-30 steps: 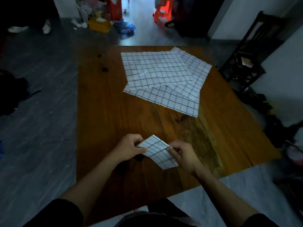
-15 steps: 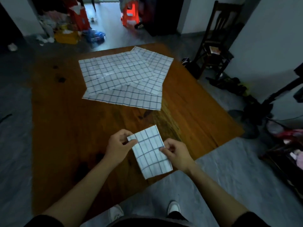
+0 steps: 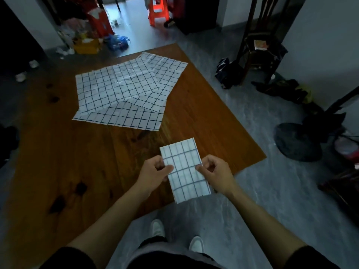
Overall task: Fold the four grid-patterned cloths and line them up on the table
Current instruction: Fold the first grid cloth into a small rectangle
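A small folded grid-patterned cloth (image 3: 184, 168) hangs as a narrow rectangle above the near right corner of the wooden table (image 3: 81, 171). My left hand (image 3: 155, 171) pinches its left edge, and my right hand (image 3: 215, 172) pinches its right edge. Its lower part reaches past the table's near edge, over the floor. Farther back on the table lies a pile of unfolded grid cloths (image 3: 126, 94), overlapping each other and spread flat.
A dark wooden chair (image 3: 258, 41) stands to the right beyond the table. Dark bags and clutter (image 3: 297, 138) lie on the floor at right. Boxes and a red stool (image 3: 157, 10) sit at the far back. My white shoes (image 3: 157, 228) show below.
The folded cloth has turned from a tilted, flatter hold into an upright narrow rectangle and shifted right toward the table's corner. My view has swung right, and the pile has not moved on the table.
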